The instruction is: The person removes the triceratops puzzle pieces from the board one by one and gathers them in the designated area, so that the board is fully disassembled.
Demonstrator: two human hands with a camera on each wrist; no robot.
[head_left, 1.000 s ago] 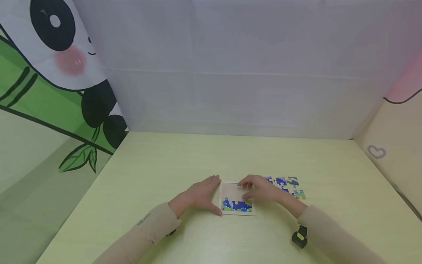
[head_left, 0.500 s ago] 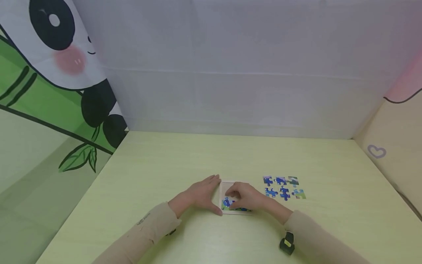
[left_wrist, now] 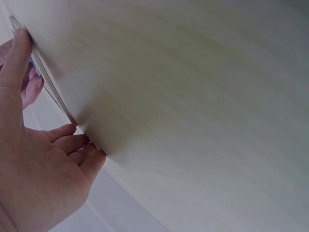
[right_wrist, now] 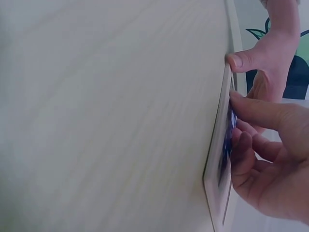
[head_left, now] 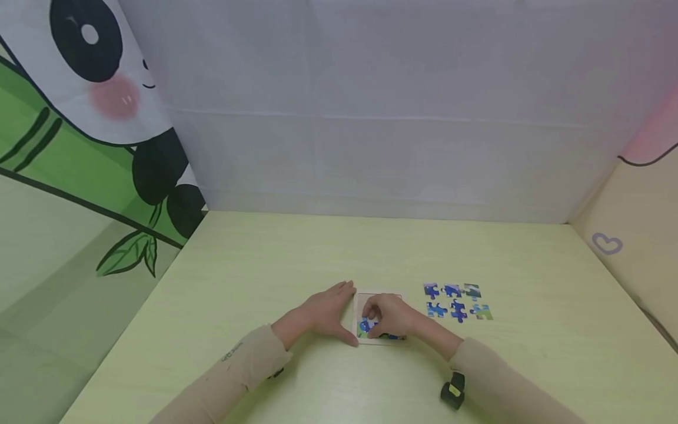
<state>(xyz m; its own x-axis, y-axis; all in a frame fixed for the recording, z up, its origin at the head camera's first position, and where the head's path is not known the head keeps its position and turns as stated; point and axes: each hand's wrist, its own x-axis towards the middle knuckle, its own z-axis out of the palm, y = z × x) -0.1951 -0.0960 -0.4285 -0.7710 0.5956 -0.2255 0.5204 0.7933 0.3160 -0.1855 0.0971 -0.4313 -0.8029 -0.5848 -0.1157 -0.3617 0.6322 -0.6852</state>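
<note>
A small wooden puzzle frame (head_left: pixel 382 344) lies on the table, with blue dinosaur puzzle pieces (head_left: pixel 364 327) along its near side and bare wood at its far side. My left hand (head_left: pixel 327 312) rests along its left edge; the thumb touches the near corner and the fingertips reach the far one. In the left wrist view, that hand (left_wrist: pixel 50 169) bears against the frame's thin edge. Over the pieces, my right hand (head_left: pixel 394 315) has curled fingers. The right wrist view puts its thumb and fingertips at the blue pieces (right_wrist: pixel 227 145); I cannot tell whether they pinch one.
Several loose puzzle pieces (head_left: pixel 458 310) lie in two rows right of the frame. The pale table (head_left: pixel 296 253) meets a white cloth backdrop (head_left: pixel 339 165) at its far edge. A cartoon panda panel (head_left: pixel 116 106) stands at the left. Black wrist straps show at the sleeves.
My right hand has moved left and nearer, from the frame's bare upper right down onto the blue pieces, uncovering the loose pieces. Since half a second ago it has barely shifted. The left hand stays put.
</note>
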